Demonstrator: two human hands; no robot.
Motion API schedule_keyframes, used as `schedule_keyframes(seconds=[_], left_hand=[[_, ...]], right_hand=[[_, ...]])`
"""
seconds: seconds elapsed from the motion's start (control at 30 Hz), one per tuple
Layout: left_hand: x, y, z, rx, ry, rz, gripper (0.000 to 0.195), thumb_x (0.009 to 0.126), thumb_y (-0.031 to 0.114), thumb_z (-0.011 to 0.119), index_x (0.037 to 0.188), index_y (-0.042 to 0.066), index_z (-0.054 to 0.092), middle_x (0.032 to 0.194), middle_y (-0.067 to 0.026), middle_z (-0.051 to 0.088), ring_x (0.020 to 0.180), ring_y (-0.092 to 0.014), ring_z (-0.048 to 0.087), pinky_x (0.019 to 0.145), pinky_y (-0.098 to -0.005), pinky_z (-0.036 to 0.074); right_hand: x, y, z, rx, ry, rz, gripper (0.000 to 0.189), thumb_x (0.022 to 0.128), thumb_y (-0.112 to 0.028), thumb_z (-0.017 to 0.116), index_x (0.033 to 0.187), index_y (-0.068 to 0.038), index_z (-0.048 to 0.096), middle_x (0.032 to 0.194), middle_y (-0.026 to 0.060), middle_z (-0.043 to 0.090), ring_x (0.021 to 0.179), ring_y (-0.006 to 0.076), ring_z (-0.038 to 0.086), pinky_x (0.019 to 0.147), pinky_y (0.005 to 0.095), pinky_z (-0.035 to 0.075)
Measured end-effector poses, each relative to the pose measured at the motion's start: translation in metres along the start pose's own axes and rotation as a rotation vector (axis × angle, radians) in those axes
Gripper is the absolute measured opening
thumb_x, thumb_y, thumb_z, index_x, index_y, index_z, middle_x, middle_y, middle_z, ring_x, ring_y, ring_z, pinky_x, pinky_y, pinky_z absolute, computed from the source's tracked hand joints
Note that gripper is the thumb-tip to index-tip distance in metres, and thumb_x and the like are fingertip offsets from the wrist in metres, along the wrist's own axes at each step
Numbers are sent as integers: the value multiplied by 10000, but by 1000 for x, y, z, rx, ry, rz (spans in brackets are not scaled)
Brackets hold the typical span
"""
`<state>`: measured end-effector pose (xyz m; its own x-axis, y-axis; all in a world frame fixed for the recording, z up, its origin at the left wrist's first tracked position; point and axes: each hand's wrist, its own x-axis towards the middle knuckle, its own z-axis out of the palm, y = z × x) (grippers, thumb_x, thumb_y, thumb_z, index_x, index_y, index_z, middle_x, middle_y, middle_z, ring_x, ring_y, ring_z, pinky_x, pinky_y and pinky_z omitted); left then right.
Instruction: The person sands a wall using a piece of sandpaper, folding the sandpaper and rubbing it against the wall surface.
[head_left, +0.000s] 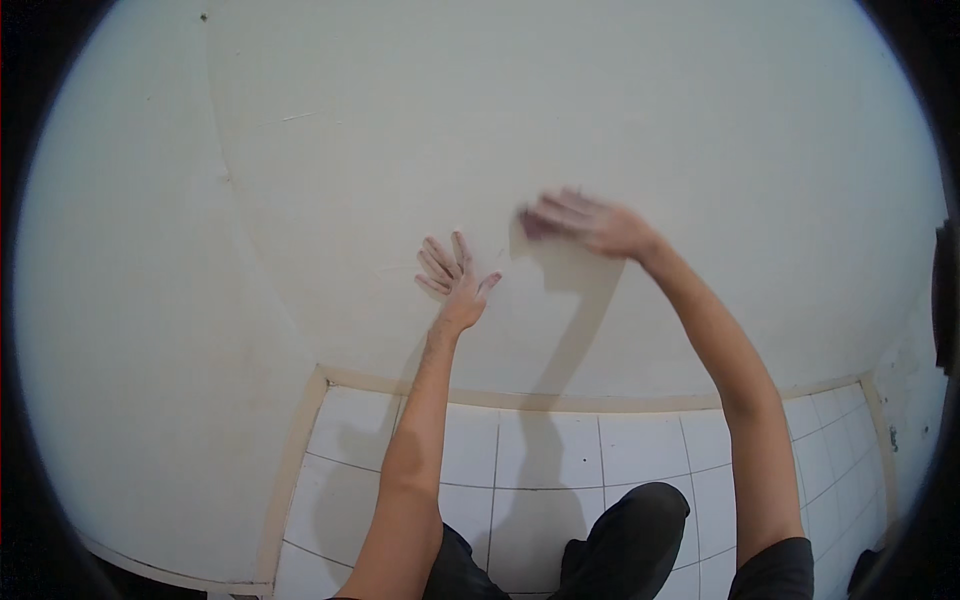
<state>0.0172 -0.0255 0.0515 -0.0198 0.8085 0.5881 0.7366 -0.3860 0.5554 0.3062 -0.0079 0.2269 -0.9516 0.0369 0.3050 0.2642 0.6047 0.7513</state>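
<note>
A pale painted wall (465, 135) rises in front of me. Against it, or very close to it, is my left hand (456, 281), fingers spread and holding nothing; whitish dust coats the fingers. Higher and to the right, my right hand (585, 221) is blurred by motion. Its fingers lie flat over a dark reddish-brown piece (534, 225), possibly sandpaper, of which only one end shows beyond the fingertips. The hand casts a shadow on the wall below it. A small mark (501, 253) on the wall sits between the two hands.
A beige skirting (585, 403) runs along the wall's foot above white floor tiles (547, 454). Another wall (150, 300) meets this one at a corner on the left. My bent knee (652, 510) is low in view. A dark object (943, 300) stands at the far right edge.
</note>
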Motion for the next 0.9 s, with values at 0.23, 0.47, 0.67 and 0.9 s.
schedule_keyframes(seconds=[0.23,0.47,0.67,0.9], left_hand=[[1,2,-5,10,-9,-16,1115,984,459,645,1644,114,-185,1598,-328,-384,1448,-540,-395,1054,-787,-202],[1,-1,-4,14,-7,-16,1123,979,482,649,1647,134,-185,1599,-324,-387,1446,-537,-400,1047,-794,-201],[-1,1,-6,33,-5,-18,1114,985,475,648,1649,149,-185,1604,-321,-380,1451,-539,-390,1061,-785,-194],[-2,8,-11,14,-28,-19,1117,987,466,646,1644,125,-190,1599,-334,-376,1449,-540,-393,1064,-779,-199]], right_hand=[[44,16,-33,-259,276,452,383,899,-120,574,1245,-53,723,1659,54,383,1495,278,415,1233,434,380],[-17,-66,36,77,-117,-195,443,826,-144,594,1226,-17,735,1681,21,347,1509,262,397,1244,388,380],[5,-15,5,-7,-51,-154,500,859,-172,582,1345,-88,666,1653,17,401,1486,269,433,1211,395,416],[52,56,-63,-338,208,302,517,863,-175,598,1373,-117,658,1643,34,409,1484,281,432,1228,402,396]])
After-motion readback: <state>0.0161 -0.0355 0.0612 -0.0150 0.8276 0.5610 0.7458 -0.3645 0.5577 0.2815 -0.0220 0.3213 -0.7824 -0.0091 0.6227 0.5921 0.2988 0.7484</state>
